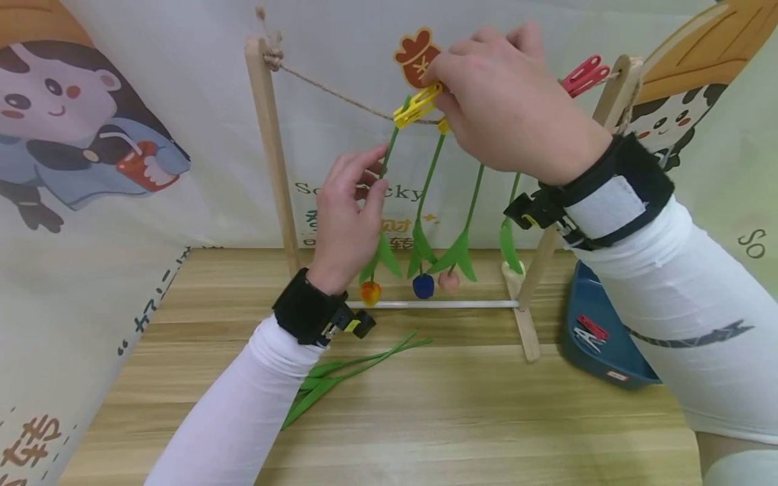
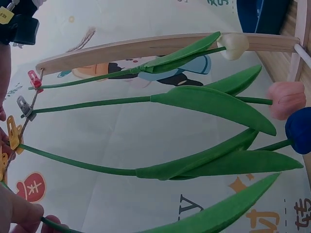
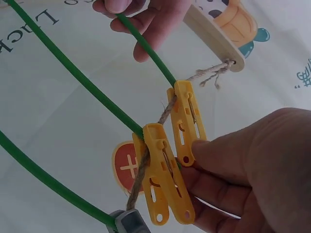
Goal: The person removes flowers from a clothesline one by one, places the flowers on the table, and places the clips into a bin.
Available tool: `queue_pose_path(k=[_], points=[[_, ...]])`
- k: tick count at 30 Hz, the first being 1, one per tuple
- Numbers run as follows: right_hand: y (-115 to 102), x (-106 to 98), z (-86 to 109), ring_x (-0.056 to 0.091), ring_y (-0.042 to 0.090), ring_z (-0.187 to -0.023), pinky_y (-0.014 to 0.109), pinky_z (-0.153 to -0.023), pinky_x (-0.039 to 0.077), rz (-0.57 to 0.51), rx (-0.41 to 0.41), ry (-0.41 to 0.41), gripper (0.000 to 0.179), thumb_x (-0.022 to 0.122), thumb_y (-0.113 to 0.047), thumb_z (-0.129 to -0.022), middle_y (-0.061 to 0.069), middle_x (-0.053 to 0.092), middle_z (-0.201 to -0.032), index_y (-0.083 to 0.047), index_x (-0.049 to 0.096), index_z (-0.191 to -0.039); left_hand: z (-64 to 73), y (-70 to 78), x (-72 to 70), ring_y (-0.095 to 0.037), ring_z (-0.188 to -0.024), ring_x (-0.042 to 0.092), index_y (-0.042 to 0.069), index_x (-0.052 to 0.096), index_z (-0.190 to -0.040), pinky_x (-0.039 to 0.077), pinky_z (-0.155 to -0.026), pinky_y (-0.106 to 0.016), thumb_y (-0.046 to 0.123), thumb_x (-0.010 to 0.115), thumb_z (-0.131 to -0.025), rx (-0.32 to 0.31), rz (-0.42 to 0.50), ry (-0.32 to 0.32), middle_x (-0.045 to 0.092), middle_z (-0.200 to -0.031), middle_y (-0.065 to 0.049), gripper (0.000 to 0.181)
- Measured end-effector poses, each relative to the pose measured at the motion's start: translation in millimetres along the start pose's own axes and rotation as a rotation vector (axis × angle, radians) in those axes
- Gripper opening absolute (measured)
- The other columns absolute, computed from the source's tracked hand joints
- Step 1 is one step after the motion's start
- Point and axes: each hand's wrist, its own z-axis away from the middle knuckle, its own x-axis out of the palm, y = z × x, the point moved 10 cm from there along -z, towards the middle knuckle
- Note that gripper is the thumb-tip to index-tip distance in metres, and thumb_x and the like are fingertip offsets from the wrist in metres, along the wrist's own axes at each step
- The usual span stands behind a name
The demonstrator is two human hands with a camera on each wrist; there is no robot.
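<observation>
My right hand pinches a yellow clothespin between thumb and fingers, at the twine. Its jaws sit over the twine and the end of a green stem. That stem is pinched by my left hand; an orange artificial tulip hangs head down below. Beside it, a second yellow clothespin holds the blue tulip. Farther right in the head view, a grey clothespin holds the pink tulip and a red clothespin the white tulip.
The twine runs between two wooden posts, joined low down by a white rod. On the table, green stems and leaves lie partly behind my left forearm. A blue bin with several clothespins stands at the right.
</observation>
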Motion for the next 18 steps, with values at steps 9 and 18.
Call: queue_pose_path(k=[9,18], points=[[5.0,-9.0,1.5,0.046,0.04,-0.12,0.06,-0.104,0.018,-0.03,-0.005,0.125,0.026,0.061,-0.012,-0.108,0.021,0.071,-0.124,0.002,0.073,-0.127,1.5,-3.1,-1.9,-0.026,-0.094,0.064,-0.003,0.065,-0.14,0.058,-0.082,-0.039,-0.009,0.063,-0.101,-0.005,-0.019,-0.004,0.064,-0.112,-0.017,0.039],[12.0,-27.4,17.8,0.046,0.039,-0.121,0.058,-0.103,0.014,-0.069,-0.009,0.26,0.025,0.059,-0.014,-0.11,0.018,0.072,-0.122,0.002,0.074,-0.122,7.1,-0.4,-9.5,-0.025,-0.092,0.063,-0.002,0.066,-0.14,0.057,-0.082,-0.036,-0.009,0.064,-0.101,-0.019,-0.022,-0.017,0.064,-0.111,-0.018,0.04]])
